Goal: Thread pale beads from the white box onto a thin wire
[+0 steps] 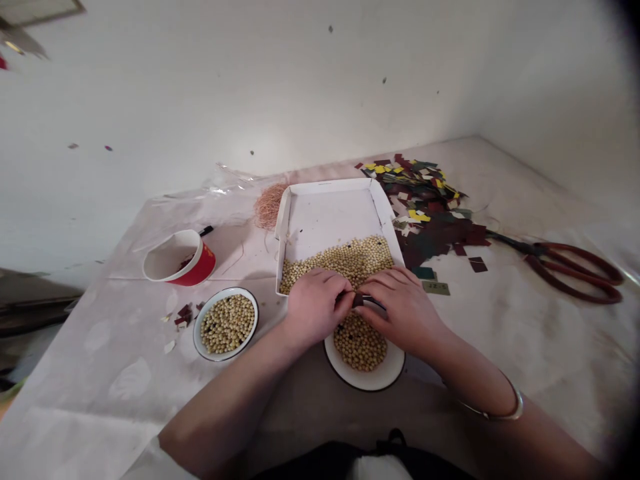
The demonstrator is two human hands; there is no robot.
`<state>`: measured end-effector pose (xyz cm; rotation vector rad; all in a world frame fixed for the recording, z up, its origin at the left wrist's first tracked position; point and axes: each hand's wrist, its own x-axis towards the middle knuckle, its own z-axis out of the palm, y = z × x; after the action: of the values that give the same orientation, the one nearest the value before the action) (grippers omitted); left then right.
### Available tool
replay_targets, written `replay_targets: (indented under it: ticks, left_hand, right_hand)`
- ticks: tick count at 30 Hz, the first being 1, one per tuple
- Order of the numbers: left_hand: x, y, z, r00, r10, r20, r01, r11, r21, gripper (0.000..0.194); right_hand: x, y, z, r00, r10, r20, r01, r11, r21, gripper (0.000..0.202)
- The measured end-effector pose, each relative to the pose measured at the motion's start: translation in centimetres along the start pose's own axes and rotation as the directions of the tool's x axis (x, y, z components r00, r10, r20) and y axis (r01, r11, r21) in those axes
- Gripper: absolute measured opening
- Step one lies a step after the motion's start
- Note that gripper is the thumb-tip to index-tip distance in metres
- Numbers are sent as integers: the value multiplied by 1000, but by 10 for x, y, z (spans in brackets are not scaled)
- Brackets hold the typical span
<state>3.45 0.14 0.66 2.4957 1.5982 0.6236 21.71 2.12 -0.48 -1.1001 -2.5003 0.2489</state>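
My left hand [320,303] and my right hand [406,308] meet fingertip to fingertip over a white bowl with a dark rim [367,383], which holds yellowish beans [361,348]. Pinched between the fingers of both hands is a small dark piece [358,301]; its kind is too small to make out. Just beyond the hands lies a white shallow box tray [327,213], with more yellowish beans [345,257] heaped in its near half. A few dark specks show among the beans.
To the left stand a second bean-filled bowl [226,355] and a red-and-white paper cup [203,267]. Behind are a tangle of copper-coloured strands [270,207] and clear plastic [235,179]. Coloured scraps [430,230] and large scissors [575,265] lie on the right.
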Motion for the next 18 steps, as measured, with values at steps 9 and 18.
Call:
replay_targets:
  ticks: [9, 18]
  left_hand:
    - [0, 0, 0, 1000, -1, 4, 2, 1000, -6, 9]
    - [0, -1, 0, 1000, 4, -13, -4, 1000, 3, 8]
  right_hand:
    - [-1, -1, 0, 1000, 9, -8, -9, 1000, 7, 14]
    - [-1, 2, 2, 999, -2, -46, 5, 998, 70, 12]
